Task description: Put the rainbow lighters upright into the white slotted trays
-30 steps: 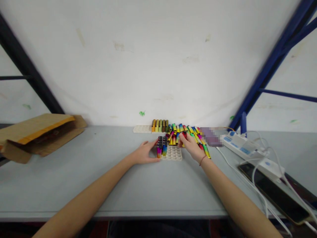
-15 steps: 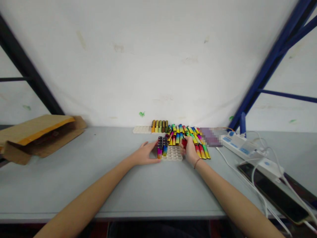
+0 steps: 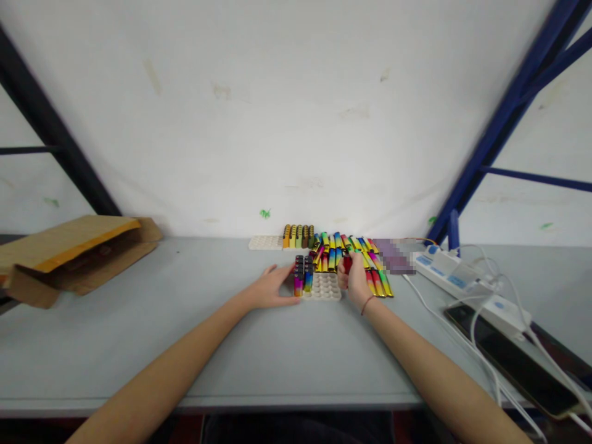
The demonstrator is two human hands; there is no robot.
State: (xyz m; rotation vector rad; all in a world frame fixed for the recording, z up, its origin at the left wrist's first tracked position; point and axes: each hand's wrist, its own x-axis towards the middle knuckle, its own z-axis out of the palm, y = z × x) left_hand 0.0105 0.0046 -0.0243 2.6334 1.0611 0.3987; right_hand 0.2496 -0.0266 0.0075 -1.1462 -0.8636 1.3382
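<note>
My left hand [image 3: 268,288] rests at the left end of a white tray with round holes [image 3: 326,286], thumb and fingers spread around that corner. Two rows of dark-topped shiny tubes [image 3: 298,285], purple, blue and yellow, stand upright in the tray beside the fingers. My right hand [image 3: 357,279] is closed around a small dark red tube [image 3: 347,264], over the tray's right end; its kind is unclear, partly hidden by the fingers. Behind and beside this hand lie many rainbow-coloured metallic tubes [image 3: 332,259] in rows on the table.
At the wall stands another white tray [image 3: 265,242], its right part filled with yellow and green dark-topped tubes [image 3: 298,236]. A power strip [image 3: 456,277] with white cables and a phone [image 3: 509,361] lie right. An open paper package [image 3: 87,253] lies left on the grey table [image 3: 296,357].
My right hand has shifted very slightly right with the red tube still in it. The left hand and tray have stayed in place.
</note>
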